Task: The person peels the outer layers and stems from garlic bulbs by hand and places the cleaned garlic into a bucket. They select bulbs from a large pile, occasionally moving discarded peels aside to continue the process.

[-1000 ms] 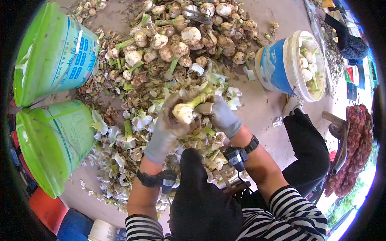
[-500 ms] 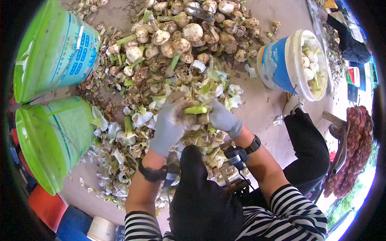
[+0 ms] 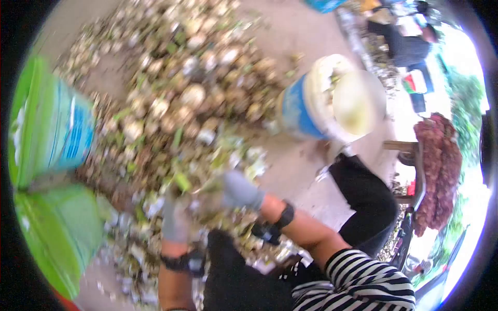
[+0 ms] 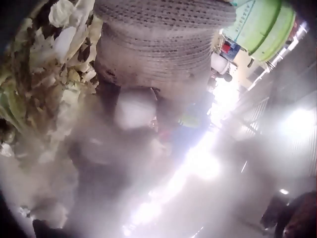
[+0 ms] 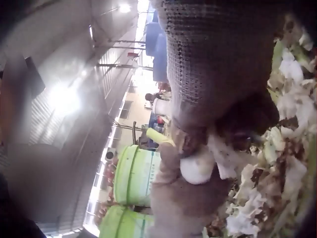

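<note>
In the right wrist view, the gloved left hand (image 5: 173, 213) grips a white bulb (image 5: 197, 169) with a green stem (image 5: 159, 137) pointing away. Over it, the gloved right hand (image 5: 223, 64) has curled fingers at the bulb, and a whitish strip of peel (image 5: 224, 157) shows below them. The head view is blurred: the left hand (image 3: 177, 220) and right hand (image 3: 239, 192) are close together above loose peels, with the stem (image 3: 181, 181) between them. A glove (image 4: 158, 49) partly hides the bulb (image 4: 134, 109) in the left wrist view.
A heap of untrimmed bulbs (image 3: 193, 96) lies beyond the hands. Two green buckets (image 3: 49, 124) stand at the left, a blue-and-white bucket (image 3: 298, 111) at the right. Red net bags (image 3: 437, 173) hang farther right; another person (image 3: 407, 49) is at the back.
The head view has swung right, shifting the scene left and down in it. The hands remain together at the bulb, and its stem now points up and left instead of right.
</note>
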Motion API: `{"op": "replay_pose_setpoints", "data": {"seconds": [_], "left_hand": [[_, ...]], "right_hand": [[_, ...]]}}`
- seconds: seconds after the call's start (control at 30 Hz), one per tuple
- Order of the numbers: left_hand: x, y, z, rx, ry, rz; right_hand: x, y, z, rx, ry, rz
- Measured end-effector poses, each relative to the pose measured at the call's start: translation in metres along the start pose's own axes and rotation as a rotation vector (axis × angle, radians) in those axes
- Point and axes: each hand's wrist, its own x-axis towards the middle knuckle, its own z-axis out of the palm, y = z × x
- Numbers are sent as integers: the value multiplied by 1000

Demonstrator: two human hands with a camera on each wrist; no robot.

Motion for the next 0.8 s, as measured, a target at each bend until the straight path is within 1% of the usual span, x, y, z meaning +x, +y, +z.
{"op": "replay_pose_setpoints", "data": {"seconds": [0.03,0.07,0.1,0.13,0.2,0.23,0.27,0.3,0.33,0.37,0.4,0.47,0.5,0.53,0.57,0.6,0.67,0.7,0.73,0.8], "left_hand": [[-3,1,11,-92,66,30],[1,-10,-6,-119,-80,73],[0,-14,-13,-137,-57,25],[2,-15,-10,-204,-75,21],[3,-12,4,-274,-121,48],[2,-8,10,-251,-146,97],[-1,-13,0,-184,-87,5],[-6,-4,14,-139,-77,-1],[-8,11,28,-83,-48,-22],[-6,-1,13,-103,-87,-28],[-3,-16,-6,-130,-123,-29],[-1,-14,-5,-164,-173,55],[-2,-11,0,-228,-171,37],[-1,-8,2,-295,-189,32],[2,-20,-7,-256,-130,87],[5,-20,-9,-256,-122,92],[10,-21,-12,-283,-89,110],[9,-19,-14,-329,2,87],[8,-16,-17,-374,91,61],[9,-20,-32,-413,91,70]], "right_hand": [[0,-8,-9,90,20,-22],[0,-13,-12,48,81,-121],[-4,4,0,26,87,-122],[-4,-10,-9,101,104,-98],[-6,-24,-20,421,52,53],[-8,-24,-26,424,54,49],[-12,-22,-30,234,53,67],[-16,-22,-30,65,42,84],[-11,-21,-31,-111,-185,224],[-11,-21,-29,-222,-229,231],[-12,-19,-26,47,108,-58],[-12,-23,-32,96,-40,15],[-11,-33,-36,138,-64,9],[-7,-43,-45,416,-133,108],[-4,-44,-53,674,-200,206],[-9,-41,-51,675,-208,200],[-29,-29,-37,1039,221,71],[-40,-8,-23,1280,221,220],[-35,-42,-55,1563,120,252],[-45,8,-45,1202,69,398]]}}
